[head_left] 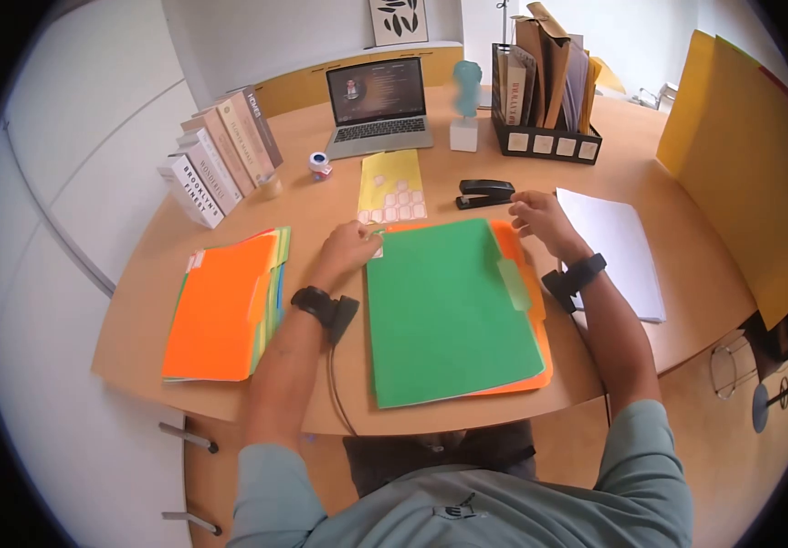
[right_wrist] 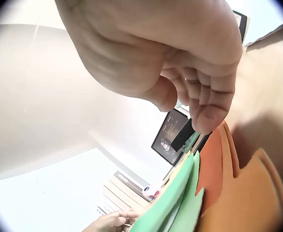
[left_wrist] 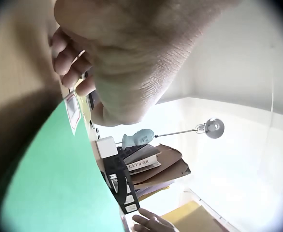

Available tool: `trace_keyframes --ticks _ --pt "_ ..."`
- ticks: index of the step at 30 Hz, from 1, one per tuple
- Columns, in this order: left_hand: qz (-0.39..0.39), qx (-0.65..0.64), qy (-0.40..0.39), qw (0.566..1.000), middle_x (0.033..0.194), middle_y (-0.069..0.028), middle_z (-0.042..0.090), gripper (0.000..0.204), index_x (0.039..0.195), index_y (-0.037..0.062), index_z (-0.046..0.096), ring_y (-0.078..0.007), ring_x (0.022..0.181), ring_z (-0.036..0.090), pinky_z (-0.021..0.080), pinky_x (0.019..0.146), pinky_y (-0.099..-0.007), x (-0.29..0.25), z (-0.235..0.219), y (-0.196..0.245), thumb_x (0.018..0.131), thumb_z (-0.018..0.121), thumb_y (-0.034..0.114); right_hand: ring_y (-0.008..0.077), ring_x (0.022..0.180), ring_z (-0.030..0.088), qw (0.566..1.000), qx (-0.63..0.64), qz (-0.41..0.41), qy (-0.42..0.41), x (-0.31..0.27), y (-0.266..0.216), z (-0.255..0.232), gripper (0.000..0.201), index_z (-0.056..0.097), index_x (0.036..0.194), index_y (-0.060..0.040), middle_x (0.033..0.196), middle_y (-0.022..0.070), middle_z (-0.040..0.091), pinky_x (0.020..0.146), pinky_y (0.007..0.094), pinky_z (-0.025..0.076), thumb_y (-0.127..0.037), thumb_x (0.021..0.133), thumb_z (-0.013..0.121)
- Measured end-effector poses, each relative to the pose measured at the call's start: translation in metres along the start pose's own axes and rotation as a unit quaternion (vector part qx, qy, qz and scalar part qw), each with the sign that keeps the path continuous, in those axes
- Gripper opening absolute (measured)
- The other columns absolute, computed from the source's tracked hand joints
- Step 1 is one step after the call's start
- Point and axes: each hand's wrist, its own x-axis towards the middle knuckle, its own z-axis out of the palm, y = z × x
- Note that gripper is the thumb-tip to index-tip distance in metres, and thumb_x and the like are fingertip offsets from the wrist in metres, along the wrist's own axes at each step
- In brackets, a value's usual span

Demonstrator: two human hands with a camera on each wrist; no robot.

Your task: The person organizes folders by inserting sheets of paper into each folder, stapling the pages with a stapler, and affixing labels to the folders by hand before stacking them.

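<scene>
A green folder (head_left: 453, 310) lies on top of an orange folder (head_left: 540, 352) before the person. At the green folder's top left corner is the left hand (head_left: 348, 254), its loosely bent fingers right beside a small white label with a red border (left_wrist: 73, 112). The thumb stands apart from the fingers in the left wrist view. Beyond the folder's top right corner, the right hand (head_left: 547, 224) is close to the end of a black stapler (head_left: 485, 193). Its fingers are bent, with a gap to the thumb, and the fingertips overlap the stapler in the right wrist view.
To the left lies a stack of folders (head_left: 220, 310), orange on top. A yellow label sheet (head_left: 391, 187), laptop (head_left: 378, 105), row of books (head_left: 225, 155) and black file organizer (head_left: 549, 146) stand farther back. White paper (head_left: 613, 251) lies at the right.
</scene>
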Motion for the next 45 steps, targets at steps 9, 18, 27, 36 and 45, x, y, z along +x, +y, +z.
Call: trace_keyframes --ticks 9,18,27,36,45 --pt "0.121 -0.307 -0.047 0.943 0.096 -0.0074 0.067 0.019 0.107 -0.0012 0.057 -0.0123 0.085 0.065 0.051 0.074 -0.0270 0.003 0.023 -0.026 0.094 0.062 0.013 0.0197 0.073 0.067 0.966 -0.184 -0.136 -0.123 0.022 -0.055 0.064 0.021 0.069 0.102 0.0029 0.080 0.0107 0.069 0.064 0.0342 0.054 -0.007 0.088 0.058" --pt "0.092 -0.275 -0.049 0.956 0.084 -0.0059 0.067 0.017 0.103 -0.0030 0.059 -0.0092 0.073 0.063 0.050 0.065 -0.0247 0.002 0.033 -0.018 0.095 0.060 0.012 0.0325 0.075 0.068 0.855 -0.407 -0.251 -0.202 0.139 -0.020 0.141 0.015 0.075 0.081 -0.0067 0.077 0.0148 0.072 0.071 0.0423 0.054 -0.016 0.074 0.065" --pt "0.067 -0.269 -0.005 0.961 0.085 -0.0217 0.070 0.028 0.094 -0.0034 0.068 -0.0298 0.078 0.069 0.053 0.073 -0.0392 0.008 0.044 -0.026 0.084 0.064 0.022 0.0144 0.056 0.064 0.903 -0.335 -0.062 -0.264 0.156 0.004 0.152 0.014 0.072 0.077 -0.0062 0.062 0.0045 0.068 0.056 0.0327 0.050 -0.019 0.073 0.071" --pt "0.023 -0.334 -0.080 0.939 0.076 -0.0088 0.064 0.022 0.095 -0.0045 0.064 -0.0147 0.065 0.060 0.047 0.059 -0.0312 -0.005 0.022 -0.006 0.086 0.060 0.015 0.0151 0.058 0.060 0.858 -0.422 -0.001 -0.293 0.171 0.000 0.156 0.013 0.071 0.077 -0.0078 0.065 0.0038 0.066 0.053 0.0317 0.045 -0.016 0.067 0.070" --pt "-0.011 -0.379 -0.129 0.916 0.076 -0.0092 0.066 0.017 0.095 -0.0057 0.060 -0.0147 0.059 0.062 0.049 0.051 -0.0301 -0.022 0.001 0.020 0.090 0.057 0.010 0.0177 0.062 0.061 0.892 -0.357 -0.043 -0.273 0.171 0.016 0.152 0.018 0.073 0.084 -0.0064 0.068 0.0058 0.067 0.056 0.0337 0.047 -0.012 0.067 0.069"
